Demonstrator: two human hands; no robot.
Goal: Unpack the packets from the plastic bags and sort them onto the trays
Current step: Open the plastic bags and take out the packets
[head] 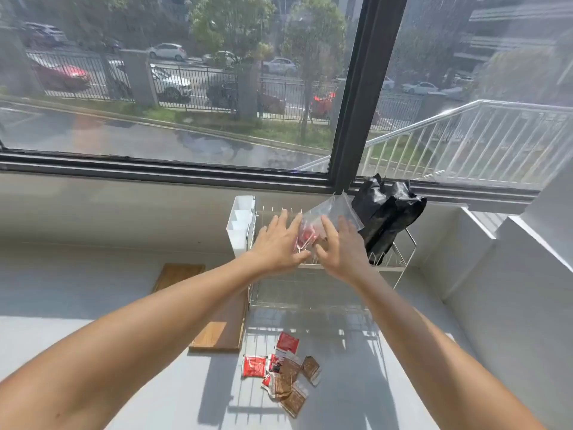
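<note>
Both hands [280,240] [339,243] grasp a clear plastic bag [333,212], its long axis rising toward the far right.

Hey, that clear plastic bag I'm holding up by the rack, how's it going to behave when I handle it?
The clear plastic bag looks thin and creased, so probably floppy. Only a few red packets sag at its bottom, so likely light but bottom-heavy. Its glossy film may slip between your left hand and right hand.

Clear plastic bag [333,212] with red packets [305,235] inside held up between left hand [279,240] and right hand [341,243] above wire rack [393,259]. Grip apparently pinched; fingertips blurred. Red and brown packets [283,372] scattered on counter [93,305] below.
</note>
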